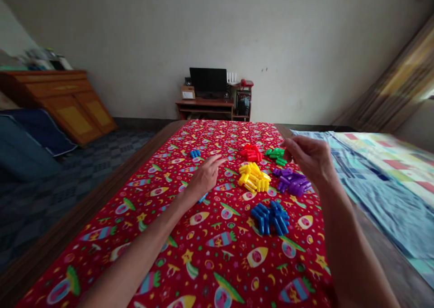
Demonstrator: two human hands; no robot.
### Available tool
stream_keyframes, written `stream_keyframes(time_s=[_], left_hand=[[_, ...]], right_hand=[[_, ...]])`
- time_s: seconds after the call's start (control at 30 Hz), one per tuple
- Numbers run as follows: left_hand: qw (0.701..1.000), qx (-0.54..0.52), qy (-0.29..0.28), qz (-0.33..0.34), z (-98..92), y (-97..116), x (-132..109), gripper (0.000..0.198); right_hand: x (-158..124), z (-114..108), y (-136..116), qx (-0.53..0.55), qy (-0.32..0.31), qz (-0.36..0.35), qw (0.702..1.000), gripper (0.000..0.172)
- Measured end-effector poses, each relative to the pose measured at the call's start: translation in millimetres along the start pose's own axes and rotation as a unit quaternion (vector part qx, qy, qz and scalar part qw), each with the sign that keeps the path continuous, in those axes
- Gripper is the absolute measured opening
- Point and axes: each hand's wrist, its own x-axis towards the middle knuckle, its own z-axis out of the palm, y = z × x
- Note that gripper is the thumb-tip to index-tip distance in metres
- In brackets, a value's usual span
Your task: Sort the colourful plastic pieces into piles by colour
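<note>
My left hand (204, 177) reaches forward low over the red patterned cloth (203, 253), fingers stretched out; a blue piece (203, 198) peeks out under its heel. A small group of blue pieces (195, 153) lies just beyond its fingertips. My right hand (307, 156) hovers above the purple pile (293, 182) and near the green pile (277, 156), fingers curled together; what they hold, if anything, is hidden. Sorted piles of plastic pieces lie between my hands: red (251, 152), yellow (253, 177) and blue (270, 217).
The cloth covers a wooden table with its edge (68, 235) on the left. A patchwork blanket (383, 172) lies to the right. Far back stand a small desk with a monitor (208, 82) and a wooden cabinet (68, 102).
</note>
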Motion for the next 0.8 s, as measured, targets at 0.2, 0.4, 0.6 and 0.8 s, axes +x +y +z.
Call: stream_keyframes(time_s=[0.2,0.4,0.6,0.8], left_hand=[[0.97,0.05,-0.001,-0.24,1.9,-109.2,22.9,0.053],[0.975,0.022,-0.011,-0.219,-4.5,-137.0,40.4,0.037],[0.989,-0.038,-0.04,-0.139,3.1,-68.3,31.1,0.029],[0.962,-0.233,-0.131,0.055,29.6,60.6,-15.0,0.037]], right_hand=[[8.3,5.6,26.9,0.024,0.0,0.033,0.999,0.043],[5.9,3.9,28.9,0.043,-0.021,0.04,0.998,0.042],[10.9,11.4,37.5,0.01,-0.049,0.052,0.997,0.046],[12.1,23.4,51.1,-0.073,-0.123,0.023,0.989,0.039]])
